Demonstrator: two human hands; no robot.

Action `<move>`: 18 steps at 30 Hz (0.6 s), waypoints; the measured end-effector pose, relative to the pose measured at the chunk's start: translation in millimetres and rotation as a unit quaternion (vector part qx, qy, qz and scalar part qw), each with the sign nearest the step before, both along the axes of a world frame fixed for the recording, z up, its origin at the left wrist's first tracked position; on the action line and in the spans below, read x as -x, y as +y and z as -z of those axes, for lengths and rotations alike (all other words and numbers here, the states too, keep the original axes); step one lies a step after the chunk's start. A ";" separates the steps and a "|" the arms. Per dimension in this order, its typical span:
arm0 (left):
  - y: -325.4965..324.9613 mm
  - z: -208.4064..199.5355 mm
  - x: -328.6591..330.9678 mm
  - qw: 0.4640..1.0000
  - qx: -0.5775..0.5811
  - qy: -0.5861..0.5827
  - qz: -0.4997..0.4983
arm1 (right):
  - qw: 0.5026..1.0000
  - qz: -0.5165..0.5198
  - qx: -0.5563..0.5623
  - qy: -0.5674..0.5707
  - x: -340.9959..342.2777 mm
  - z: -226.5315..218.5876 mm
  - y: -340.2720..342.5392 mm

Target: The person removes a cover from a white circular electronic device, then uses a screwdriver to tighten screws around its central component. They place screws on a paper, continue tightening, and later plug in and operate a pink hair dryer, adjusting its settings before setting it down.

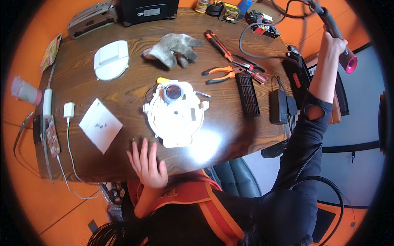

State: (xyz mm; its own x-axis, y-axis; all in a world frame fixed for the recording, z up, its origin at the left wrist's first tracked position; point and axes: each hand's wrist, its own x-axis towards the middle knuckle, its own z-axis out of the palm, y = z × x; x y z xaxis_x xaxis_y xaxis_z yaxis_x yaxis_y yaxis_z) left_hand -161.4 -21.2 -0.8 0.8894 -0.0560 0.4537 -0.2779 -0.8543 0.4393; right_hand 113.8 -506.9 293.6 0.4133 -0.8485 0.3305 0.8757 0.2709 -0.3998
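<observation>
My left hand [149, 166] lies flat at the table's near edge with its fingers apart, holding nothing. Just beyond its fingertips rests a white round plastic housing [176, 127], with a round motor [173, 92] showing coppery windings in its far half. A yellow-handled screwdriver [163, 80] lies partly hidden under the housing. Out past the table's right edge, my right arm is stretched far forward. My right hand [334, 43] is wrapped around a dark grey hair dryer [329, 25] with a pink round end.
Beyond the housing lie a white cover [111, 60], a grey work glove [174, 49], orange-handled pliers [221, 74] and a utility knife [218, 45]. A black slotted tray [248, 95] and power adapter [278, 107] sit right. Paper [101, 125] and a charger [69, 110] lie left.
</observation>
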 end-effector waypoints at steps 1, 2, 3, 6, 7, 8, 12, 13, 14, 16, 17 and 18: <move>-1.7 -0.2 -1.1 1.000 -0.015 0.008 -0.014 | 0.997 0.065 -0.029 -0.015 -12.0 0.6 1.1; -2.9 -0.8 -1.3 0.999 -0.024 0.005 -0.022 | 0.993 0.116 0.007 -0.019 -23.7 5.6 0.4; -3.9 -1.6 -1.1 0.999 -0.021 0.009 -0.033 | 0.987 0.161 0.018 0.006 -32.6 12.3 -2.9; -5.4 -3.6 1.5 0.995 -0.072 0.055 -0.031 | 0.963 0.188 0.178 0.079 -54.1 50.1 -16.8; -5.6 -3.9 2.3 0.993 -0.089 0.067 -0.032 | 0.934 0.220 0.259 0.111 -61.2 67.1 -19.2; -4.8 -4.3 3.4 0.991 -0.093 0.089 -0.025 | 0.904 0.242 0.328 0.130 -68.0 83.2 -19.6; -3.0 -4.3 5.2 0.989 -0.120 0.082 -0.011 | 0.758 0.271 0.564 0.185 -90.1 135.2 0.6; -2.2 -4.5 5.3 0.989 -0.113 0.094 -0.005 | 0.719 0.272 0.606 0.204 -93.4 146.2 10.6; -1.9 -4.5 5.8 0.989 -0.102 0.110 -0.001 | 0.701 0.223 0.647 0.199 -96.6 157.1 22.1; -1.5 -4.5 6.2 0.988 -0.099 0.119 0.004 | 0.655 0.138 0.702 0.243 -103.9 172.5 44.7; -1.7 -4.8 6.3 0.987 -0.098 0.128 0.000 | 0.618 0.102 0.728 0.280 -106.2 178.9 54.0; -2.3 -4.9 6.2 0.988 -0.096 0.124 0.000 | 0.585 0.084 0.770 0.239 -113.7 184.2 64.5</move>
State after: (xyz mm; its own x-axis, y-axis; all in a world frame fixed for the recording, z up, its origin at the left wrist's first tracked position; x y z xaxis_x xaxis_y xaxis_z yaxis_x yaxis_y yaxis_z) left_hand -167.6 -23.4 4.1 0.9717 -0.1193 0.2039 -0.1819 -0.9285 0.3238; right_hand 227.5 -442.4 109.4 0.7245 0.2625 0.6373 0.5271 -0.8069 -0.2668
